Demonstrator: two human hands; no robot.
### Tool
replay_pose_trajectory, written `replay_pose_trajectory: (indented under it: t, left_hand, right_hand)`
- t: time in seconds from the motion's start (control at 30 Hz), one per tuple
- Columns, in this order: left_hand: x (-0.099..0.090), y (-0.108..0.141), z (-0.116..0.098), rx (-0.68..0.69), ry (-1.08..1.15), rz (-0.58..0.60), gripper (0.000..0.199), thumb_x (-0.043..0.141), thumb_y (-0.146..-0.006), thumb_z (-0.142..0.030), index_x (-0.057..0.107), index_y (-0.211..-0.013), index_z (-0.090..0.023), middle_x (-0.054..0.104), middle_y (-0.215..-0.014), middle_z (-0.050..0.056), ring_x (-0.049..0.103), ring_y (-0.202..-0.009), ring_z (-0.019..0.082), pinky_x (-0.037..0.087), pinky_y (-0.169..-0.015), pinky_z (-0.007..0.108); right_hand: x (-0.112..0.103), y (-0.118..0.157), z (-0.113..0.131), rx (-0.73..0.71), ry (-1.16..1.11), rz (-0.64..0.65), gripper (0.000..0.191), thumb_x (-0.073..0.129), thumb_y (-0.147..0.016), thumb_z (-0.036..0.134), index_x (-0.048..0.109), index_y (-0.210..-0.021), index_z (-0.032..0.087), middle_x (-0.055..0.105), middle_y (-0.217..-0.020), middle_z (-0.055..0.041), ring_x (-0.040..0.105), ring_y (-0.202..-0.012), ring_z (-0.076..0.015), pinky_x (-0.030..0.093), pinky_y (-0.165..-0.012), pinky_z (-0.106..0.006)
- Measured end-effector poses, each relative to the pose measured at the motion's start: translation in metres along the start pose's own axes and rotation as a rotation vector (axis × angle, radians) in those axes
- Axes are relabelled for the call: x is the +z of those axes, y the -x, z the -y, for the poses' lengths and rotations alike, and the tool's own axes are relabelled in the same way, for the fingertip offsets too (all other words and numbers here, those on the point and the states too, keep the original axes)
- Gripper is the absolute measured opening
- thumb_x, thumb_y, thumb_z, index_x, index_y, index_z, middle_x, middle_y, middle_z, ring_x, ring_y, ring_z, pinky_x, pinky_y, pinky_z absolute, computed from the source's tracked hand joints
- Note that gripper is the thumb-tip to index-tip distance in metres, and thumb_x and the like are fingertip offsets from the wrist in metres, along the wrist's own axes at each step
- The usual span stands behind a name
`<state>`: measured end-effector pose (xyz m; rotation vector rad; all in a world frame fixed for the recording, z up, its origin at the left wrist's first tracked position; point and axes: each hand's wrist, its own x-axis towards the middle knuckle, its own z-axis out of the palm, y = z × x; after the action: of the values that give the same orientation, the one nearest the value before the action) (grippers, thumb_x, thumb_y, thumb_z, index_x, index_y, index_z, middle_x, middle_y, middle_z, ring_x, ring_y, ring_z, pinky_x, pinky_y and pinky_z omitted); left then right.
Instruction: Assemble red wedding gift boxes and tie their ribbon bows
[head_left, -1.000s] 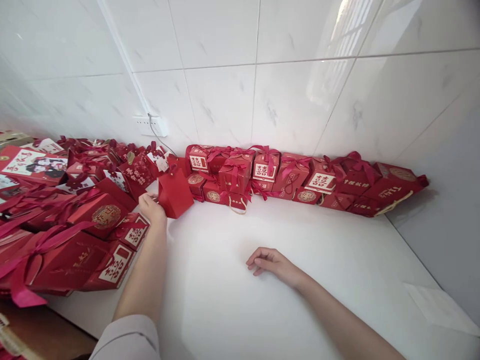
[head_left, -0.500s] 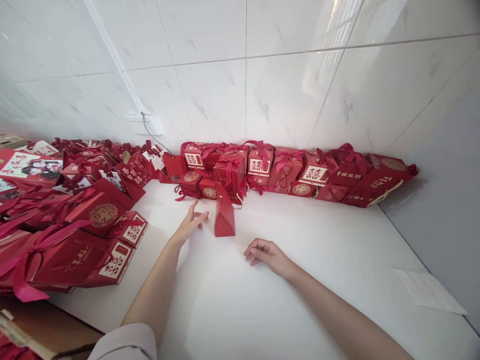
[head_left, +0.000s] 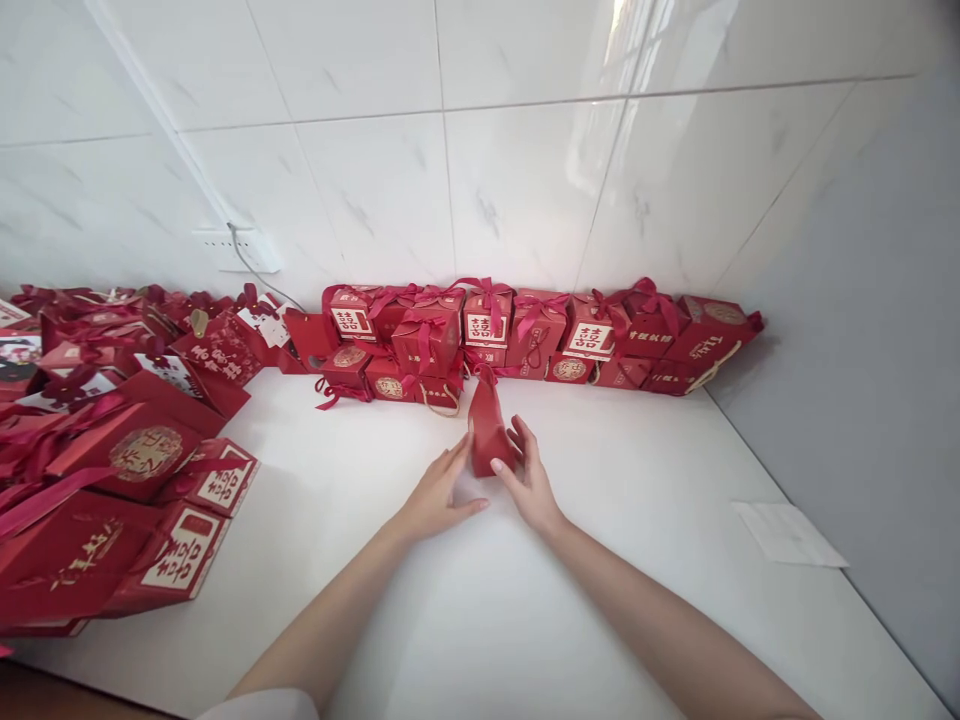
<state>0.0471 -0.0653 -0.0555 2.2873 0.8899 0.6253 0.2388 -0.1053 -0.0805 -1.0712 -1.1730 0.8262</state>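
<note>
A small tapered red gift box (head_left: 489, 425) stands upright on the white table between my hands, its narrow end at the top. My right hand (head_left: 531, 482) holds its right side, thumb on the front lower corner and fingers curled round the far edge. Along the box's left edge lie the outstretched fingertips of my left hand (head_left: 444, 492), which is open, thumb spread away toward me. Just behind, a stack of red boxes (head_left: 427, 345) with ribbons lines the wall.
A large heap of red ribboned gift boxes (head_left: 146, 450) covers the table's left side. A white sheet of paper (head_left: 787, 532) lies at the right. A wall socket (head_left: 236, 250) with a grey cable sits behind the heap. The white table (head_left: 480, 620) meets a grey surface on the right.
Both hands have come to the small box; the right one has taken hold of it, and the left now touches its side. The view has swung to the right.
</note>
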Motion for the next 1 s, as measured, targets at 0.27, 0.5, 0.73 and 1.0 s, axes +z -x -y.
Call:
replay_pose_trajectory:
  t: [0.27, 0.5, 0.73, 1.0]
  left_hand:
    - [-0.003, 0.007, 0.0, 0.055, 0.059, -0.468, 0.041, 0.07, -0.079, -0.032, 0.054, -0.115, -0.02, 0.058, -0.117, 0.013, 0.057, -0.112, 0.027, 0.048, -0.095, 0.044]
    - [-0.017, 0.008, -0.006, -0.074, 0.363, -0.08, 0.072, 0.074, -0.076, -0.035, 0.039, -0.138, -0.021, 0.058, -0.131, 0.014, 0.059, -0.117, 0.028, 0.051, -0.097, 0.043]
    - [-0.083, 0.021, 0.054, -0.448, -0.037, -1.016, 0.065, 0.082, -0.063, -0.045, 0.054, -0.115, -0.016, 0.066, -0.106, 0.009, 0.065, -0.088, 0.023, 0.055, -0.079, 0.039]
    - [-0.112, 0.04, 0.122, -0.568, -0.207, -1.448, 0.071, 0.079, -0.067, -0.046, 0.043, -0.119, -0.013, 0.056, -0.117, 0.014, 0.06, -0.104, 0.026, 0.052, -0.092, 0.041]
  right_hand:
    - [-0.022, -0.015, -0.002, -0.033, -0.099, -0.072, 0.031, 0.044, -0.097, 0.046, 0.049, -0.118, 0.023, 0.063, -0.12, -0.0088, 0.059, -0.111, -0.0251, 0.048, -0.096, -0.041]
    - [-0.012, -0.004, 0.003, -0.014, 0.007, 0.252, 0.044, 0.047, -0.098, 0.042, 0.044, -0.139, 0.026, 0.056, -0.138, -0.0065, 0.054, -0.123, -0.0241, 0.044, -0.104, -0.039]
    - [-0.011, -0.008, -0.015, 0.041, 0.248, 0.28, 0.03, 0.053, -0.094, 0.037, 0.058, -0.12, 0.024, 0.062, -0.123, -0.0085, 0.062, -0.108, -0.0229, 0.046, -0.101, -0.043]
    - [-0.01, -0.006, -0.014, 0.035, 0.281, 0.307, 0.021, 0.051, -0.093, 0.033, 0.064, -0.106, 0.022, 0.065, -0.11, -0.0071, 0.063, -0.104, -0.0223, 0.05, -0.094, -0.04]
